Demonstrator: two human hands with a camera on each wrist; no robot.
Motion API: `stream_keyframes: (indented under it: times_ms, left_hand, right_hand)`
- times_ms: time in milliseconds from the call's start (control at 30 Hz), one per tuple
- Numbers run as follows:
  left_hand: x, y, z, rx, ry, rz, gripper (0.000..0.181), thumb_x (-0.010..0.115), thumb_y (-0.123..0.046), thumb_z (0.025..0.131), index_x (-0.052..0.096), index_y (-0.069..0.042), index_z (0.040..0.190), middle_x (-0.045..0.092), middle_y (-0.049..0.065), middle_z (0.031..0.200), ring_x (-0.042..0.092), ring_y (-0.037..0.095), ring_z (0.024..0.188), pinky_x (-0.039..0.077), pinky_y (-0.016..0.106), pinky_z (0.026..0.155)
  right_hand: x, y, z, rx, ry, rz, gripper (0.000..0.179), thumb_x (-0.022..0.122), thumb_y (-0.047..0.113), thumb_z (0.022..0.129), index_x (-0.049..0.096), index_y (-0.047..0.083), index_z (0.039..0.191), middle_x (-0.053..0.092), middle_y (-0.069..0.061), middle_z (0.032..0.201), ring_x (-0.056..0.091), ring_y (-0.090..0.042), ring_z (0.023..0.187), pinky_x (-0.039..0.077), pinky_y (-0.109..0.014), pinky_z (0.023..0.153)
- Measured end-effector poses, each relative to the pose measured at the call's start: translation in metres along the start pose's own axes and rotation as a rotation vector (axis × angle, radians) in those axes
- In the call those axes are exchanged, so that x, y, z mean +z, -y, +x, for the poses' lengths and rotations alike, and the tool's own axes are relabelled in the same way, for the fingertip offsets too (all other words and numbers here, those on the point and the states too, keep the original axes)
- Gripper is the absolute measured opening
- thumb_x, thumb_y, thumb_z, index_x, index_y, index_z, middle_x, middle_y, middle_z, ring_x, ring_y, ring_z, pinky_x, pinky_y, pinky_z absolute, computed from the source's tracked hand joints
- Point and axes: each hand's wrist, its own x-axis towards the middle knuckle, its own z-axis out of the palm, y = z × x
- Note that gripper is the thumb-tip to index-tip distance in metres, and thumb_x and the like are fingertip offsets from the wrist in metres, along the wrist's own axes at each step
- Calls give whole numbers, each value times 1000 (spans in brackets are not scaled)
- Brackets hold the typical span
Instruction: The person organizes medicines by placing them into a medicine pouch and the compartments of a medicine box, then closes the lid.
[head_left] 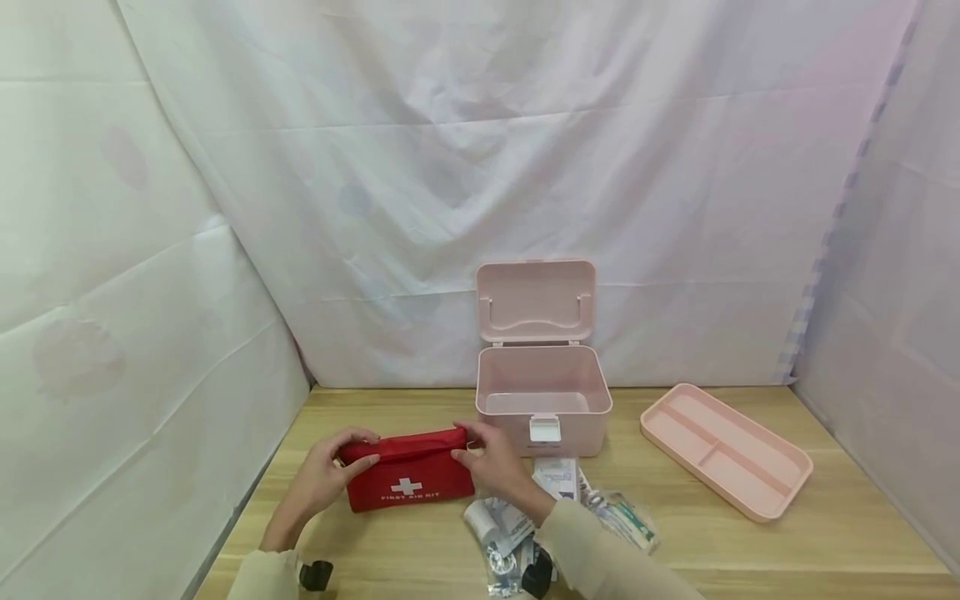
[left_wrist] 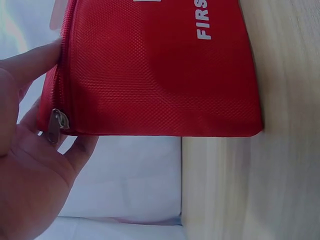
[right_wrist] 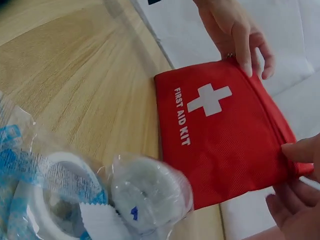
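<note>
A red zippered first aid pouch (head_left: 401, 479) stands upright on the table, its white cross and lettering facing me. My left hand (head_left: 321, 477) pinches its top left corner, thumb in front and fingers behind. At the top right corner my right hand (head_left: 497, 460) pinches the pouch between thumb and fingers. The left wrist view shows a metal zipper pull (left_wrist: 54, 122) at the left end, beside the left palm. By my right forearm lie wrapped supplies, among them a white bandage roll (head_left: 481, 522) and a bagged ring-shaped tape roll (right_wrist: 62, 195).
Behind the supplies stands a pink box (head_left: 570, 432) with its lid (head_left: 536, 300) raised. A pink divided tray (head_left: 723, 450) lies to the right. More plastic-wrapped packets (head_left: 626, 521) lie on the wooden table (head_left: 390, 558). White cloth (head_left: 390, 208) hangs around the back and sides.
</note>
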Motion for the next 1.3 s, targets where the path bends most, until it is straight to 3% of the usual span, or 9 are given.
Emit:
stream_keyframes:
  times_ms: [133, 267, 367, 467, 600, 733, 1033, 1300]
  left_hand:
    - [1, -3, -1, 115, 9, 43, 21, 78, -8, 84, 75, -24, 96, 69, -2, 108, 61, 9, 93, 53, 23, 68]
    - [-1, -7, 0, 184, 51, 98, 26, 78, -2, 82, 77, -23, 96, 68, -1, 110, 61, 11, 99, 56, 23, 70]
    - [-3, -9, 2, 196, 100, 127, 27, 76, 2, 82, 78, -22, 95, 67, 0, 112, 61, 14, 101, 57, 24, 73]
    - [-5, -11, 3, 190, 154, 148, 28, 75, 3, 83, 78, -22, 95, 67, 2, 112, 61, 19, 101, 57, 25, 77]
    - [-8, -17, 4, 197, 203, 181, 26, 74, 1, 84, 78, -21, 96, 68, 4, 111, 62, 25, 101, 57, 31, 82]
    - [-9, -23, 6, 207, 233, 227, 24, 75, 0, 83, 78, -22, 95, 69, 1, 109, 64, 25, 101, 55, 38, 86]
    - [-5, -31, 12, 166, 277, 301, 26, 75, 0, 81, 76, -20, 96, 68, -3, 108, 64, 24, 101, 54, 45, 88]
    - [6, -40, 16, 103, 217, 432, 22, 78, -2, 81, 77, -12, 100, 68, 0, 105, 65, 23, 98, 56, 47, 87]
  right_hand:
    - [2, 12, -7, -115, -75, -159, 48, 75, 4, 85, 61, 0, 130, 65, -13, 121, 61, -30, 110, 52, -47, 94]
    - [7, 24, -12, -274, -145, -252, 45, 78, 6, 81, 65, 3, 124, 60, -12, 122, 52, -27, 117, 48, -45, 97]
    - [11, 31, -15, -382, -120, -298, 42, 77, 8, 81, 66, 4, 121, 59, -9, 120, 50, -23, 116, 47, -40, 96]
    - [15, 38, -17, -439, -20, -347, 37, 76, 13, 85, 66, 7, 121, 59, -5, 120, 51, -19, 114, 48, -33, 97]
    - [20, 45, -17, -468, 129, -413, 31, 72, 19, 90, 67, 10, 120, 58, -2, 120, 51, -15, 115, 49, -26, 99]
    - [23, 46, -15, -477, 206, -475, 28, 69, 23, 93, 68, 11, 118, 58, 1, 119, 50, -13, 114, 48, -23, 99]
    - [27, 42, -13, -503, 250, -704, 30, 68, 29, 93, 69, 14, 119, 62, 3, 113, 50, -10, 104, 45, -21, 94]
    - [32, 41, -17, -504, 266, -775, 32, 68, 33, 93, 70, 15, 119, 62, 5, 106, 46, -11, 100, 41, -24, 92]
